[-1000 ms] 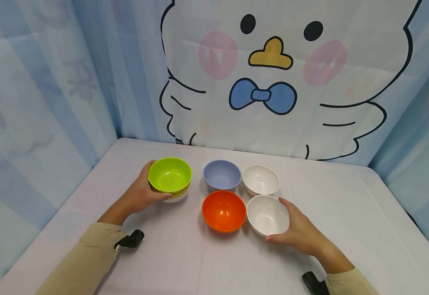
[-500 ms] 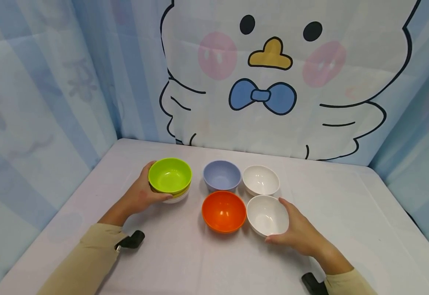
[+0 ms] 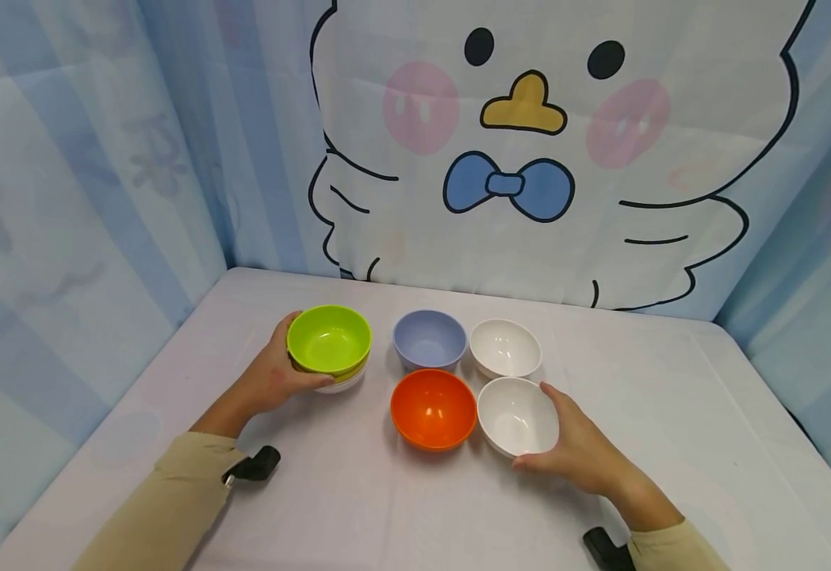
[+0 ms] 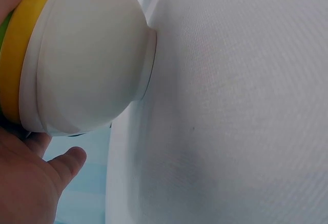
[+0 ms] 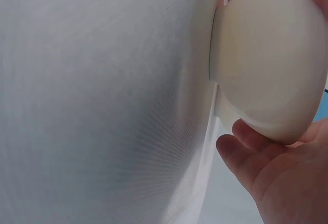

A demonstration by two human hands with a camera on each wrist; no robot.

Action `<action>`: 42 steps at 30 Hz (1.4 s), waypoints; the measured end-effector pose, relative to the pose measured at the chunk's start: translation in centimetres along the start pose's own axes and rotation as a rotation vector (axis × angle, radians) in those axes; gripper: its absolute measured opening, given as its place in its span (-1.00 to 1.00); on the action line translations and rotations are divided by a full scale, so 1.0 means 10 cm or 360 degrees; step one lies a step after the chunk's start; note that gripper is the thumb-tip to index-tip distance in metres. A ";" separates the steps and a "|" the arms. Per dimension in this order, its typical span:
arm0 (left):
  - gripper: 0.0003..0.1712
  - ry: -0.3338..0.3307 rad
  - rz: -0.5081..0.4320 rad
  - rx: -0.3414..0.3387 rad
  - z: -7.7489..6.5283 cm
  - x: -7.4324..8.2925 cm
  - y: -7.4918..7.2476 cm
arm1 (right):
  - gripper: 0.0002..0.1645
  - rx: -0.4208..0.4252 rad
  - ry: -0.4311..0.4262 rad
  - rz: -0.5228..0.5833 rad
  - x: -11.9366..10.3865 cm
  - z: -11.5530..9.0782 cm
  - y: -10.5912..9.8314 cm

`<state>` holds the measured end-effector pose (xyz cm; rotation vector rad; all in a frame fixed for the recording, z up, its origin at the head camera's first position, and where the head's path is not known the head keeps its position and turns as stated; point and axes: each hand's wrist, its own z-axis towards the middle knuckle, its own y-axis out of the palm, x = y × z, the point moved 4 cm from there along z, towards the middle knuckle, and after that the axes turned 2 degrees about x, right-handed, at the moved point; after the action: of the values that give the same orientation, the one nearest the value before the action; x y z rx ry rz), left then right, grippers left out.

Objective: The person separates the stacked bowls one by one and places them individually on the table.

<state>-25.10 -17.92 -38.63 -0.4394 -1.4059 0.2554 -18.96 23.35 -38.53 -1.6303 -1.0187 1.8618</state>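
On the left of the table, my left hand (image 3: 273, 379) grips a nested stack of bowls between thumb and fingers. A lime green bowl (image 3: 330, 341) tops the stack, a yellow bowl (image 4: 20, 55) shows under it, and a white bowl (image 4: 95, 55) is lowest, its foot right at the cloth. My right hand (image 3: 580, 444) holds the near white bowl (image 3: 518, 416) by its right side, thumb at the front and fingers behind. That bowl's underside (image 5: 271, 55) fills much of the right wrist view. Touching it on the left in the head view is an orange bowl (image 3: 433, 411).
Behind the orange bowl stands a periwinkle blue bowl (image 3: 430, 339), with another white bowl (image 3: 505, 349) to its right. A white cloth (image 3: 344, 500) covers the table. Curtains printed with a cartoon bird (image 3: 530, 254) hang along the back and sides.
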 end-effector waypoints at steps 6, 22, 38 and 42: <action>0.32 -0.0027 -0.0040 0.0002 -0.01 -0.04 0.00 | 0.48 0.0004 -0.0010 -0.0009 0.00 0.01 0.01; 0.30 0.0000 -0.0048 -0.0006 -0.01 -0.06 -0.01 | 0.44 0.0036 -0.0168 0.0094 -0.10 0.02 -0.12; 0.31 0.0033 -0.0077 -0.0022 0.01 -0.06 -0.02 | 0.28 0.0086 -0.0492 0.0257 -0.85 0.40 -0.28; 0.31 0.0030 -0.0065 -0.0031 0.03 -0.08 -0.01 | 0.24 0.0117 -0.0631 0.0354 -1.18 0.56 -0.21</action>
<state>-25.49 -18.33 -39.26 -0.4278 -1.3983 0.2038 -22.47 14.56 -29.31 -1.4101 -0.9348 2.4095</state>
